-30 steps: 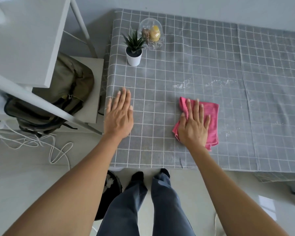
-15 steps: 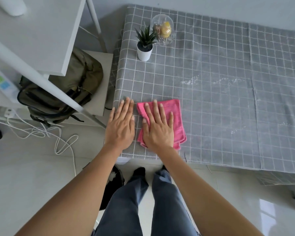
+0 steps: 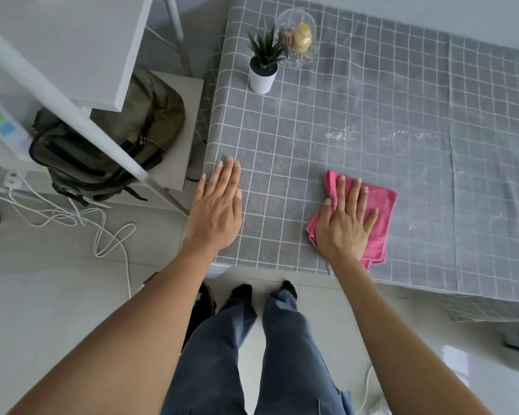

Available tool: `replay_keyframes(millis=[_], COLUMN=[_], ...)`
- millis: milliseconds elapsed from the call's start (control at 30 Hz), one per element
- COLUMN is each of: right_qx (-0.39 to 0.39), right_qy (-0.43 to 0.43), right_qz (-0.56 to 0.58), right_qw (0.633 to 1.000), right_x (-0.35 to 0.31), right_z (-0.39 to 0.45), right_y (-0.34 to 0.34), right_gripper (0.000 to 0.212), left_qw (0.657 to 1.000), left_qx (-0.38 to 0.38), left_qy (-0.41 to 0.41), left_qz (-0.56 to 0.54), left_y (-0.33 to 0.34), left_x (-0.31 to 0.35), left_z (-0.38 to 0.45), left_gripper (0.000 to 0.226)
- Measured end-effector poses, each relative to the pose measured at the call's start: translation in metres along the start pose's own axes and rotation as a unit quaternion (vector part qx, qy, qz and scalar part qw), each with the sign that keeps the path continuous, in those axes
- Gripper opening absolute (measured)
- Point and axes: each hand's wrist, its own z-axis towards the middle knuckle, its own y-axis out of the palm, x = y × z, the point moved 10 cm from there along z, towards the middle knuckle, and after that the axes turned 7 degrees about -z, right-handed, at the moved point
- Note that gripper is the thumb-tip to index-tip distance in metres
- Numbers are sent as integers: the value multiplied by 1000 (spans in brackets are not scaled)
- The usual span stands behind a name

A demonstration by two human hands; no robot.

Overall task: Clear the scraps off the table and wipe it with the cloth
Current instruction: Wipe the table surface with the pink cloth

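Observation:
A folded pink cloth (image 3: 379, 211) lies near the front edge of the table (image 3: 372, 100), which wears a grey checked cover. My right hand (image 3: 345, 220) presses flat on the cloth with straight fingers. My left hand (image 3: 218, 208) rests flat on the table's front left corner, fingers straight, holding nothing. Pale wet streaks and specks (image 3: 342, 134) show on the cover beyond the cloth, with more specks (image 3: 414, 224) to its right.
A small potted plant (image 3: 262, 62) and a clear glass dome with a yellow item (image 3: 297, 37) stand at the table's far left. Left of the table are a white shelf frame (image 3: 72, 115), an olive backpack (image 3: 111, 139) and white cables (image 3: 102, 232) on the floor.
My right hand slid the pink cloth left until it was beside my left hand, then back to the right. My left hand stayed planted on the corner.

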Motion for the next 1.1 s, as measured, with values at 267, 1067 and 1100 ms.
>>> replay_keyframes(millis=[267,1067,1100], right_qx=[-13,-19,-17], right_qy=[-183,-162,-173], right_qz=[9,1,9], right_qw=[983,987,985], right_x=[-113,-71,-73], right_z=[-52,-63,-63], right_y=[18,17,17], right_gripper=[54,56,55], left_qw=[1000,1000,1000], left_qx=[0,-17,-16], left_qy=[7,24,23], left_qz=[5,2,2], left_y=[-2,10,10], left_x=[4,32,32], left_z=[1,-36,-36], left_gripper=[58,55,55])
